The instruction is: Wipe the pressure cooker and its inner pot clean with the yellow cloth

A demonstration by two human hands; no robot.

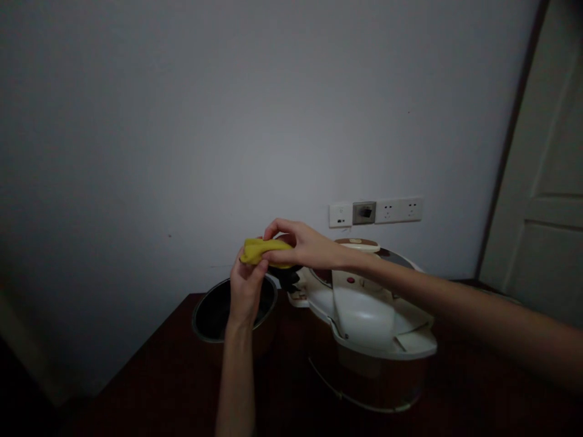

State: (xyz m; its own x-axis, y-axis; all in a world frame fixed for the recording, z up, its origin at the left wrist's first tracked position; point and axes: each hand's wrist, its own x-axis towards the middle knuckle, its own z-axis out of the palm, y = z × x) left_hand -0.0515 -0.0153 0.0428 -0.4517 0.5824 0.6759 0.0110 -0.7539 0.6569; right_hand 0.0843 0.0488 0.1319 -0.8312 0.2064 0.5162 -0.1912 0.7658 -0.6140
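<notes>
A folded yellow cloth [260, 250] is held up between my two hands, over the table's back part. My left hand [246, 282] grips its left end from below, with the fingers partly hidden behind it. From the right, my right hand [306, 246] pinches the cloth between thumb and fingers. Just under the cloth shows a black part [288, 278]; whether I hold it or it belongs to the cooker I cannot tell. Behind my left wrist stands a dark inner pot [212, 312] with a pale rim. A white and brown electric cooker [364, 309] stands beneath my right forearm.
The dark red-brown table [155, 376] meets a pale wall [182, 121]. Wall sockets [376, 212] sit above the cooker. A panelled door [546, 182] is at the right. The light is dim.
</notes>
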